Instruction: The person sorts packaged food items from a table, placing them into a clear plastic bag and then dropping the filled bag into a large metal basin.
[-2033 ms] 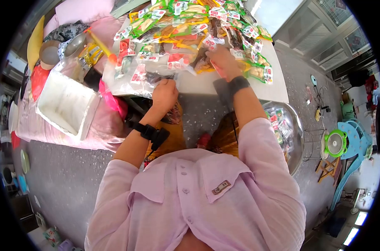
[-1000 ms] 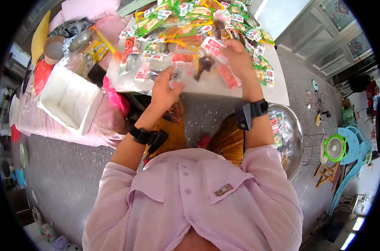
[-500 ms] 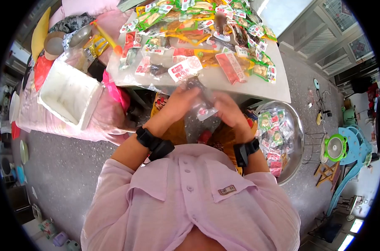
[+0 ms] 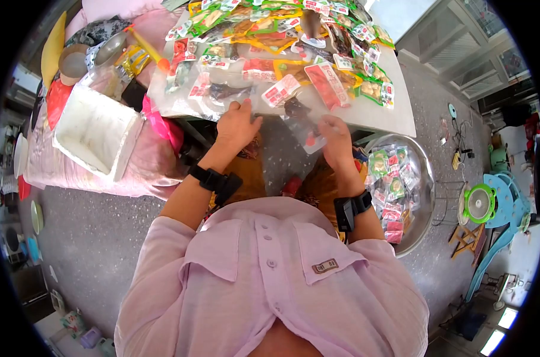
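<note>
Pouch (image 4: 306,128): clear, crumpled, dark contents, red spot.

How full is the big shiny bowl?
Partly full. Snack packets lie in the bowl, with bare metal showing around them.

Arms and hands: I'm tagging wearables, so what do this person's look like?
Loose pale lilac shirt sleeves, left sleeve and right sleeve, end near the elbows. Each wrist wears a black strap with a boxy black device: left wristband, right wristband. The left hand and right hand wear no gloves.
</note>
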Demonstrator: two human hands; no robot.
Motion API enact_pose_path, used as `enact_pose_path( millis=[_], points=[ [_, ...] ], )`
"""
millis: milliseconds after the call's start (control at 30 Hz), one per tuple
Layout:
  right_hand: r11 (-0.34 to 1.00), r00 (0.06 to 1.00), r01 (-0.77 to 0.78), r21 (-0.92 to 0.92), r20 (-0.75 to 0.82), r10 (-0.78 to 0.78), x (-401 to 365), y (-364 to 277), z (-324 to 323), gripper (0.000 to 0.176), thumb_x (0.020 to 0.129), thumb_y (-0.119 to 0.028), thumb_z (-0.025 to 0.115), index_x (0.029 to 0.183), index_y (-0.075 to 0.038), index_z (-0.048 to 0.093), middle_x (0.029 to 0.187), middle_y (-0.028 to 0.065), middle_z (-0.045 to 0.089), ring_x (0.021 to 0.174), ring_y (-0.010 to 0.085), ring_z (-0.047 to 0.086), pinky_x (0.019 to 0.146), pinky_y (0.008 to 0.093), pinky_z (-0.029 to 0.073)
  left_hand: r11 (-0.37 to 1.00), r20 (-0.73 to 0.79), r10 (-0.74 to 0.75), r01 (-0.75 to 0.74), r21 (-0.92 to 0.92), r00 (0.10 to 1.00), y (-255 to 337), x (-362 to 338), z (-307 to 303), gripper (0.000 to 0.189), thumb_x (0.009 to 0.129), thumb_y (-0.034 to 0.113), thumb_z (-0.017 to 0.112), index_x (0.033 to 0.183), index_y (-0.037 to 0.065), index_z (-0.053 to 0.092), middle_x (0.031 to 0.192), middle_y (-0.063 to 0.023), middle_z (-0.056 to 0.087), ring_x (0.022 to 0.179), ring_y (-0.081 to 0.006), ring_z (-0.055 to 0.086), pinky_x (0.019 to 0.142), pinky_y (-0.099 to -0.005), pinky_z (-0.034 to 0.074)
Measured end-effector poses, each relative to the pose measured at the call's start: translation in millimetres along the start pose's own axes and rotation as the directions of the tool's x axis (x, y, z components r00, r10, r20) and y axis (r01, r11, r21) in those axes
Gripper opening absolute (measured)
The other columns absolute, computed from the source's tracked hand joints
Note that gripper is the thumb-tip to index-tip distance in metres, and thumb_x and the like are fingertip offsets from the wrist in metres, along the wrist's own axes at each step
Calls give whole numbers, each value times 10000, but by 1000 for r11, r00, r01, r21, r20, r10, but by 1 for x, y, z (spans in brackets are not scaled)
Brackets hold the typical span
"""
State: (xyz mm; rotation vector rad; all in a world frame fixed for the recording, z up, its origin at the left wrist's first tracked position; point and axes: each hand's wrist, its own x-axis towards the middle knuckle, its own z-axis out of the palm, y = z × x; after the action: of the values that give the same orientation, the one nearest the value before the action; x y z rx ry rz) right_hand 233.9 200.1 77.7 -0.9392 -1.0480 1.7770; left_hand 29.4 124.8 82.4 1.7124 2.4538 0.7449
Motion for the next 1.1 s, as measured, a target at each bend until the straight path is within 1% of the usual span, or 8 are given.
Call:
enact_pose_path(
  millis=[167,367,467,533,667,800,1000,1100],
  points=[
    [997,999,-46,-67,25,48,-1,-6,7,229,721,-25,542,932,31,473,769,47,482,667,112,494,564,211,403,990,25,-2,6,-138,1000,-15,7,10,282,720,166,467,961,22,501,811,-173,518,767,-335,506,653,-385,427],
    [993,991,-66,-98,112,77,9,-3,7,171,727,-39,537,880,22,493,741,50,495,641,116,502,542,223,407,957,17,-47,50,-286,999,-20,11,5,175,727,139,448,811,12,535,787,-180,525,755,-345,493,667,-389,407],
    [987,965,-147,-69,207,158,10,-7,17,144,735,-54,530,853,20,494,703,56,507,590,128,509,508,246,421,964,-153,92,-126,-235,984,-14,11,1,145,728,141,452,766,12,506,763,-178,518,727,-344,497,635,-402,411],
    [971,918,-237,-29,320,234,23,-5,18,128,742,-65,522,835,19,494,678,62,513,555,140,513,484,264,430,981,-109,93,-110,-160,990,-5,10,-6,133,729,143,453,746,15,487,743,-173,512,695,-343,504,599,-409,416],
    [941,853,-323,-104,400,337,45,-2,43,117,755,-86,506,807,18,502,687,77,521,558,156,523,492,283,443,987,-94,130,-138,-85,987,8,7,-13,129,730,150,459,717,21,456,713,-165,501,633,-342,512,533,-418,420],
    [935,806,-355,-16,502,314,63,13,70,138,750,-90,507,817,30,497,767,85,528,668,156,524,579,291,446,990,-46,111,-114,-79,993,10,7,-15,119,728,150,461,731,31,461,724,-162,502,635,-343,507,543,-420,417],
    [930,747,-348,115,633,201,56,13,77,213,723,-81,510,907,16,466,802,79,513,686,156,522,556,286,446,987,-48,93,-98,-126,995,8,2,-19,113,730,151,463,749,40,467,727,-155,505,653,-339,500,563,-417,408],
    [903,857,-215,-372,372,357,49,12,70,303,714,-99,516,988,-3,428,830,86,506,701,151,525,505,266,442,984,-52,114,-120,-130,992,6,1,-15,109,729,150,465,745,42,467,724,-152,505,651,-336,501,555,-413,407]
  ],
)
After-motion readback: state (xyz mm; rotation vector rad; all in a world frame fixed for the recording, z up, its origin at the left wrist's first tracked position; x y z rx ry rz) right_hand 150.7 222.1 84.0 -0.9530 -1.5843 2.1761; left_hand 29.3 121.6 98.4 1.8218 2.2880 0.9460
